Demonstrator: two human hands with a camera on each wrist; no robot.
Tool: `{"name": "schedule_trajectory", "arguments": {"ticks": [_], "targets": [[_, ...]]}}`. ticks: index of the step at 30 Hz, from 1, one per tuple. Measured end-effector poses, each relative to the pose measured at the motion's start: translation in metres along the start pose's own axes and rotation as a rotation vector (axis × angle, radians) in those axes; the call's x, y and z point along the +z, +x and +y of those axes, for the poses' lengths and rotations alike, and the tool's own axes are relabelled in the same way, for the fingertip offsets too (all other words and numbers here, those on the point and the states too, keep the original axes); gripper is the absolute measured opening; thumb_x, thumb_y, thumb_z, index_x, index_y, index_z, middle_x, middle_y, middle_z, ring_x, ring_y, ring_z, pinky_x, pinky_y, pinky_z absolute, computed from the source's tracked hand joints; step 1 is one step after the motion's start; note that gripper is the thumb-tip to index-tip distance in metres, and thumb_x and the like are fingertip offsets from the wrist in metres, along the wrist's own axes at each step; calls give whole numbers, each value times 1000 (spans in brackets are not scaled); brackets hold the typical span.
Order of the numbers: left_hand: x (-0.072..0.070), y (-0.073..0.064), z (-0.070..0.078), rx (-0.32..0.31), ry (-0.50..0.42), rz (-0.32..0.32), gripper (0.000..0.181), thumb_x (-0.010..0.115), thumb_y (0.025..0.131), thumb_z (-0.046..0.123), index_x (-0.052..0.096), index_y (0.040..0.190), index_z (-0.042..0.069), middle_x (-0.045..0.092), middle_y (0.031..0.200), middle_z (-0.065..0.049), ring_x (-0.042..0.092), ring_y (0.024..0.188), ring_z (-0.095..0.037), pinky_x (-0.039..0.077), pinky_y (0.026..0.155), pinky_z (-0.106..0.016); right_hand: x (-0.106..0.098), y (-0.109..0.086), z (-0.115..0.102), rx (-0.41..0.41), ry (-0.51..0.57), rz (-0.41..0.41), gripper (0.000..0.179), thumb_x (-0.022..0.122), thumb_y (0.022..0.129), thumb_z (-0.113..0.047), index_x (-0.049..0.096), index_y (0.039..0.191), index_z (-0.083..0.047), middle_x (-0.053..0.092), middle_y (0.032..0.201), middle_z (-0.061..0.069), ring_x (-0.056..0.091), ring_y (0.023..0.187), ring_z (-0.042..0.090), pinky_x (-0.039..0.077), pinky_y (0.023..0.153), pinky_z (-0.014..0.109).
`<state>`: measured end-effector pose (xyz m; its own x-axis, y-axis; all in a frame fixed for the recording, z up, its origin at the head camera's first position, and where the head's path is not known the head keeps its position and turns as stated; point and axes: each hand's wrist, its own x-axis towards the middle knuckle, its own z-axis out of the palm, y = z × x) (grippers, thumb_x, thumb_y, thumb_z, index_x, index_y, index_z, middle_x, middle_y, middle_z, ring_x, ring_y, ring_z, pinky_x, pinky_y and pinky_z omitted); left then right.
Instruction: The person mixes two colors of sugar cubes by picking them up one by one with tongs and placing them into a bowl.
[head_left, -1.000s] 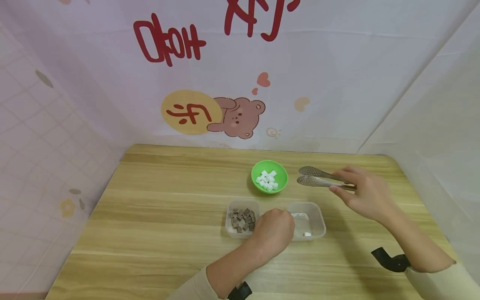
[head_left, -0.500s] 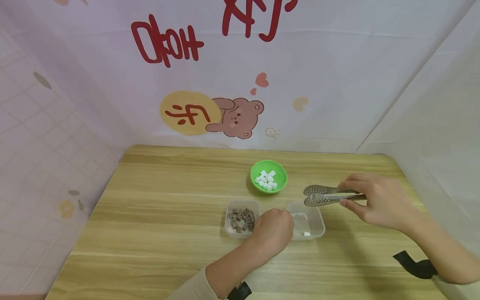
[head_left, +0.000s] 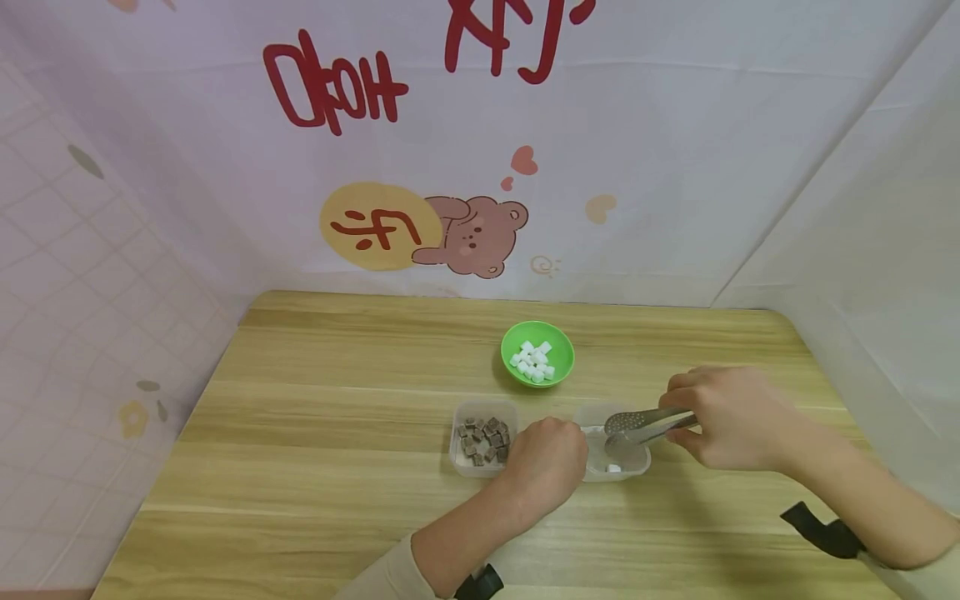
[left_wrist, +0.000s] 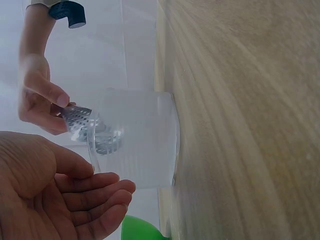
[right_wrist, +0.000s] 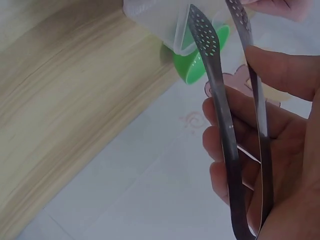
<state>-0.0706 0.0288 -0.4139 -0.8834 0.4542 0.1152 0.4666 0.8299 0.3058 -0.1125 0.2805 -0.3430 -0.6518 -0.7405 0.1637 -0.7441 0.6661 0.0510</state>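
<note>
My left hand [head_left: 546, 462] pinches the near-left rim of a clear plastic container [head_left: 636, 465] between thumb and fingers, as the left wrist view shows. Inside the container lies a small white cube [head_left: 613, 469] by the front wall. My right hand [head_left: 738, 421] grips metal tongs [right_wrist: 226, 125] with perforated tips. Their two arms stand apart, and the tips dip into the container's opening with nothing visible between them. To the left, a second clear container [head_left: 454, 454] holds several brown cubes [head_left: 480, 440], partly behind my left hand.
Behind the containers a green bowl [head_left: 566, 367] holds several white cubes [head_left: 532, 360]. Everything stands on a wooden table [head_left: 315, 467]. A printed white cloth [head_left: 645, 125] hangs along the table's back and sides.
My right hand has brought the tongs down and toward me, from beside the green bowl into the right container. My left hand has stayed at the container's rim.
</note>
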Motion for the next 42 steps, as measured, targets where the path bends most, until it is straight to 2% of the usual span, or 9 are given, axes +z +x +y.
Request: {"name": "schedule_trajectory", "arguments": {"ticks": [9, 17, 23, 28, 35, 42], "targets": [[1, 0, -2, -3, -45, -7, 46, 70, 94, 5, 48, 54, 16, 43, 55, 6, 35, 48, -4, 31, 34, -20, 2, 16, -10, -24, 8, -176, 24, 81, 65, -21, 59, 68, -29, 41, 69, -22, 35, 59, -1, 30, 49, 24], [2, 0, -2, -3, -41, -5, 48, 69, 95, 7, 46, 54, 17, 39, 53, 7, 30, 47, -4, 28, 33, -19, 4, 27, -19, -56, -10, -232, 34, 74, 62, -14, 44, 59, -29, 33, 64, -16, 25, 58, 6, 22, 49, 26], [1, 1, -2, -8, -10, -30, 48, 70, 95, 9, 47, 54, 18, 40, 54, 8, 33, 47, -4, 30, 34, -20, 7, 30, -23, -95, -62, -241, 35, 70, 57, -8, 40, 57, -27, 32, 62, -14, 22, 58, 8, 17, 49, 27], [1, 1, -2, -1, 7, -34, 49, 69, 96, 10, 46, 54, 18, 39, 54, 7, 31, 47, -4, 29, 34, -19, 10, 30, -26, -140, -87, -231, 35, 71, 57, -4, 43, 56, -25, 32, 62, -12, 23, 57, 8, 18, 49, 26], [-2, -1, -1, 0, 17, -25, 47, 70, 95, 9, 48, 55, 17, 41, 54, 7, 35, 48, -4, 32, 34, -21, 12, 25, -27, -210, -120, -167, 31, 76, 58, -2, 51, 58, -21, 34, 63, -10, 26, 56, 8, 22, 48, 24], [-2, -1, 0, -9, -6, -8, 46, 69, 95, 7, 49, 55, 16, 43, 54, 6, 36, 48, -4, 33, 34, -21, 15, 17, -23, -206, -73, -105, 24, 80, 61, -5, 61, 64, -20, 39, 65, -12, 33, 57, 6, 29, 49, 22]]}}
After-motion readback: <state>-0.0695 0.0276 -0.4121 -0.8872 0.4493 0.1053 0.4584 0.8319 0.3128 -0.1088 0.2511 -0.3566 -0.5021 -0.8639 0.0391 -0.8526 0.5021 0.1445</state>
